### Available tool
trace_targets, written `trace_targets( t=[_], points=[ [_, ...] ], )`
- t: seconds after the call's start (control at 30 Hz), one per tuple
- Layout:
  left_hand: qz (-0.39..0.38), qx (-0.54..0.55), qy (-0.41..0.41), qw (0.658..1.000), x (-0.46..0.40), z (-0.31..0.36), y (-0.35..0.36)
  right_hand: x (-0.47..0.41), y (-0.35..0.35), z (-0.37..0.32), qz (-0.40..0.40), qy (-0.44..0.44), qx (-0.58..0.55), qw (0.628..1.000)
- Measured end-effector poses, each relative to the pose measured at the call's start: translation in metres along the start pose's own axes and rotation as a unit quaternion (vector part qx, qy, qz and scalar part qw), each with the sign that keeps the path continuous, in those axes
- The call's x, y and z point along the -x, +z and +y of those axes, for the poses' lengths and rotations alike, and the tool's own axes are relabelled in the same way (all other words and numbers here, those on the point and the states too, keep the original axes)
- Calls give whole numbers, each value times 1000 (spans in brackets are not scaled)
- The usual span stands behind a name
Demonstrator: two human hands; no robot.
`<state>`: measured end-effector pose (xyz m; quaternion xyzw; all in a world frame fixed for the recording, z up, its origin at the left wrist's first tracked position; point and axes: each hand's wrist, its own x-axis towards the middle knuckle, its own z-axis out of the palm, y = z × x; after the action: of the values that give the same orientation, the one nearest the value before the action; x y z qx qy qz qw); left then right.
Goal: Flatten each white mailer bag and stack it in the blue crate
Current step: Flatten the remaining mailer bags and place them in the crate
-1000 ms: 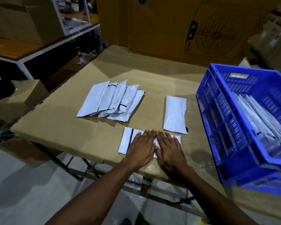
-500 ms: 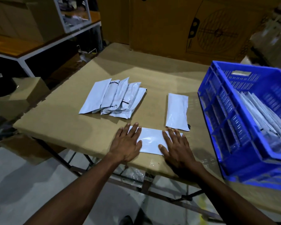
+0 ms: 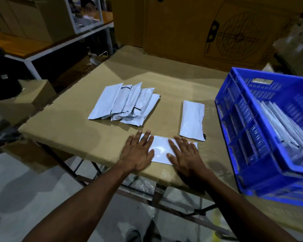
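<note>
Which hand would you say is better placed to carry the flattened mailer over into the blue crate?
Probably the right hand: it presses the mailer at the end nearer the blue crate, which stands on the person's right. The left hand would have to reach across.

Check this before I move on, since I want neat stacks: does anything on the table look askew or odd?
Mostly tidy. The fanned pile of mailer bags lies crooked and overlapping, some puffy and creased. A small dark bit sits at the corner of the single mailer; what it is cannot be told.
</note>
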<state>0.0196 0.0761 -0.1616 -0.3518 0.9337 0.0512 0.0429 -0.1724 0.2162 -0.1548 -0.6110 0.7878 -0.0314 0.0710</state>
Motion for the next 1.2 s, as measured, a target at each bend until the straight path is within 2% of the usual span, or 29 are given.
trace_targets(
  t=[0.17,0.23,0.37,0.43,0.5,0.57,0.63,0.8,0.87,1.0,1.13,1.2],
  points=[
    [8,-2,16,1000,4,-1,1,10,-6,31,-80,47,-17,995],
    [49,10,23,998,9,1,-3,12,-7,32,-89,51,-12,995],
    [168,53,106,979,-2,21,-3,6,-16,5,72,-23,45,996],
    [144,141,142,969,-11,46,-9,-3,-14,-7,81,-68,6,994],
    [106,172,116,972,-10,67,-12,-5,-3,-7,54,-79,-13,995],
    [60,125,78,987,-9,66,-8,-3,2,2,64,-65,-4,996],
    [61,50,71,994,-7,52,-2,3,4,13,53,-24,8,998],
    [29,25,9,999,-5,28,8,8,0,22,0,28,-17,999],
    [27,17,-7,999,-5,27,7,16,-3,21,42,5,-5,999],
    [20,19,-2,1000,-9,24,9,27,1,18,113,-141,11,983],
    [5,27,0,1000,-11,24,6,25,4,14,185,-155,-19,970],
    [36,47,5,998,-5,27,0,20,0,11,212,-181,6,960]
  ],
)
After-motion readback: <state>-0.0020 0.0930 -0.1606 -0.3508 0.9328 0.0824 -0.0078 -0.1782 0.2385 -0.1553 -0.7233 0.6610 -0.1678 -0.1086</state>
